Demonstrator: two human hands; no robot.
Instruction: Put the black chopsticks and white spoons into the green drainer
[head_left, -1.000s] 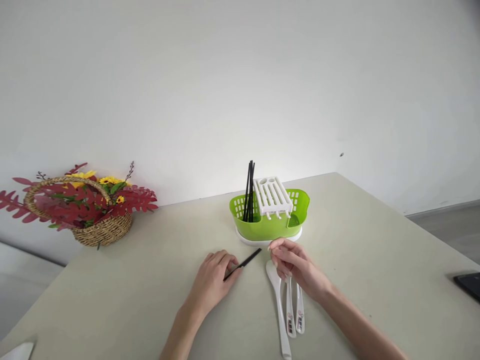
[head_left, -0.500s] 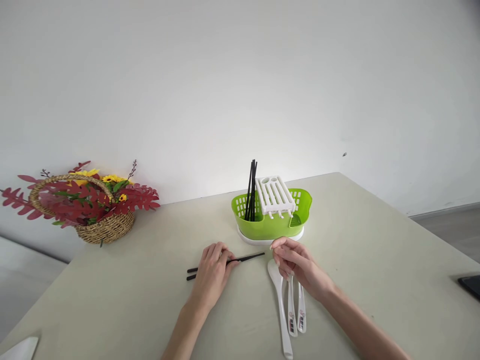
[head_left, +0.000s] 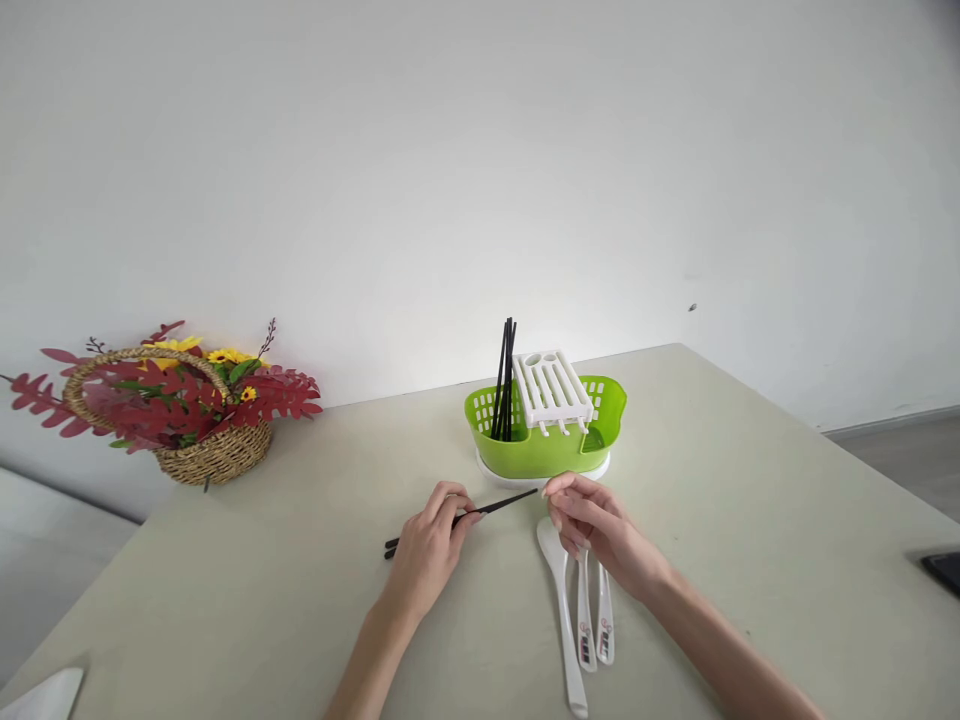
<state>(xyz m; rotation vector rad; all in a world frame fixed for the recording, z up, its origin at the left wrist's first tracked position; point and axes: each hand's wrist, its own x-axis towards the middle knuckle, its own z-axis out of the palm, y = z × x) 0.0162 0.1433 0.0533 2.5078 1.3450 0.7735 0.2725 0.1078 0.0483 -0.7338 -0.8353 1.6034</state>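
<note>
My left hand (head_left: 435,535) is closed on a pair of black chopsticks (head_left: 510,501), the fingers gripping them near their middle. Their thick ends stick out to the left over the table, and the thin tips point right, lifted slightly. Close by the tips is my right hand (head_left: 592,525), its fingers curled together with nothing visible in them. Beneath and beside that hand lie a long white spoon (head_left: 562,600) and two shorter white spoons (head_left: 586,630) with printed handles; the right hand hides the bowls of the short ones.
Behind the hands stands a green utensil basket (head_left: 540,458) on a white base, with several black chopsticks (head_left: 504,390) upright in its left part and a white slotted rack (head_left: 553,390) across it. A wicker flower basket (head_left: 217,455) is at left; a dark object (head_left: 943,570) lies right.
My left hand has moved slightly up and right, raising the chopsticks so that their tips are nearer my right hand. The right hand has hardly moved.
</note>
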